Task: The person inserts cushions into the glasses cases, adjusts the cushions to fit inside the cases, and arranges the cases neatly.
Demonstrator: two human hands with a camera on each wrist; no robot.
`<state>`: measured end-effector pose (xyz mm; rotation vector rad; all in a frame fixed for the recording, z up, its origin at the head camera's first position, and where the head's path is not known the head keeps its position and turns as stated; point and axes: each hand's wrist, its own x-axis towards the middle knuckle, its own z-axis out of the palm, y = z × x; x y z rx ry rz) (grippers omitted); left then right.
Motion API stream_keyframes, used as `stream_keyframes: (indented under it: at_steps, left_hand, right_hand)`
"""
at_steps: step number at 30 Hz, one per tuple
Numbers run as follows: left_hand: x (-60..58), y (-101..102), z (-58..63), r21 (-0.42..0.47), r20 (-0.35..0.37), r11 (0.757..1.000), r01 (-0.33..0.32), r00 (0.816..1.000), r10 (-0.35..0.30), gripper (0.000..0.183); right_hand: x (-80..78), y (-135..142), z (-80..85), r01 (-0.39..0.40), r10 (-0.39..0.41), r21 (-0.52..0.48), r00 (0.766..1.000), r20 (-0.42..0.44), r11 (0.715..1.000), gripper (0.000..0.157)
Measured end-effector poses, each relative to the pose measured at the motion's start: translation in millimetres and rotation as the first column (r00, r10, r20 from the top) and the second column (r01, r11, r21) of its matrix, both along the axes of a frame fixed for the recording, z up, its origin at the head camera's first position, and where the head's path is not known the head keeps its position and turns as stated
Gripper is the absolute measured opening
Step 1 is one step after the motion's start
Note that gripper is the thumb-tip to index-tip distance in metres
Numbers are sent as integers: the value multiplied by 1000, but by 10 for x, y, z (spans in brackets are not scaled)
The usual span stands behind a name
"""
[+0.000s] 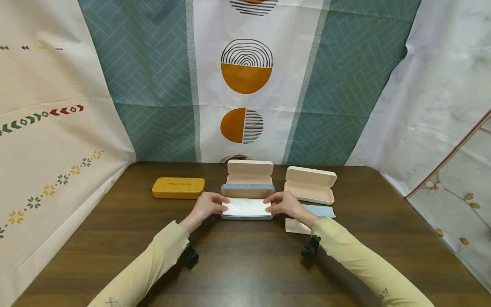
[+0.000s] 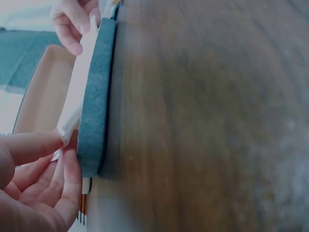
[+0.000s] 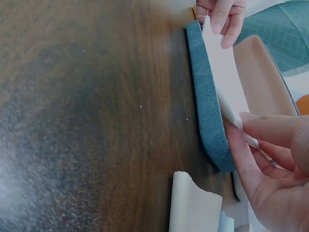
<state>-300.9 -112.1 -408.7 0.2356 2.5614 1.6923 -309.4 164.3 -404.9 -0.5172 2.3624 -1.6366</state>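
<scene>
In the head view, the left hand [image 1: 206, 207] and the right hand [image 1: 287, 204] are pinching opposite ends of a white, folded, rectangular cloth [image 1: 246, 207], holding it over the base of an open, blue, oblong case [image 1: 247, 218]. In the left wrist view, the left hand is gripping the white cloth's near end. In the right wrist view, a cream-coloured, folded cloth [image 3: 194, 207] is lying near the blue case.

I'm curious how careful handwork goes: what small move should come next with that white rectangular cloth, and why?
I'd probably lower the white rectangular cloth into the open blue oblong case: the left grip and right grip pinch its opposite ends over the case's lower half, and its near corners look raised rather than lying flat inside.
</scene>
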Motion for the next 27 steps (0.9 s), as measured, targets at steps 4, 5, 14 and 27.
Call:
stream_keyframes:
  at_steps: [4,5,14,27]
  left_hand:
    - [5,21,26,-43,-21,999,-6,1000,5,17]
    - [8,21,26,-49,-24,999,-7,1000,6,17]
    - [-6,11,-1,-46,-30,999,9,999,-11,18]
    - [-2,13,-6,-89,-88,996,10,996,-17,21]
  right_hand:
    - [39,-16,79,1,-1,21,1000,-7,1000,27]
    - [60,-25,108,3,-3,22,1000,-8,1000,27]
    - [97,-21,132,11,-9,44,999,-52,999,27]
    - [74,-47,78,53,-40,109,993,-113,993,25]
